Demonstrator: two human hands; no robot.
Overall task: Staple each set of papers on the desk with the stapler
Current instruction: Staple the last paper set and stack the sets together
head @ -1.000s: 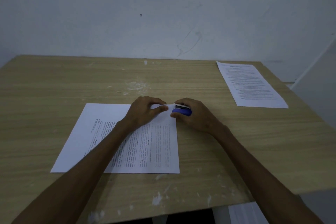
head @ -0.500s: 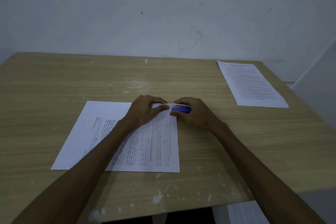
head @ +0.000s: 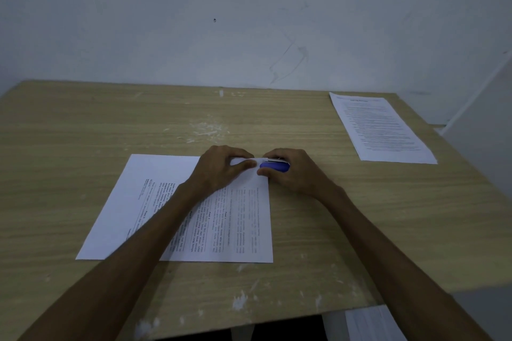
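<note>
Blue stapler [head: 274, 166] at far right corner of the near paper set [head: 241, 219], gripped in right hand [head: 293, 174]. Left hand [head: 221, 171] pinches that corner, just beside stapler. Second paper set [head: 382, 127] well apart, far right of desk [head: 83, 124].

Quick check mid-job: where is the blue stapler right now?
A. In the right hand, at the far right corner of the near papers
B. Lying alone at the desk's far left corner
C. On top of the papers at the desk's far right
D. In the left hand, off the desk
A: the right hand grips the stapler at the far right corner of the near papers, which the left hand holds there.
</note>
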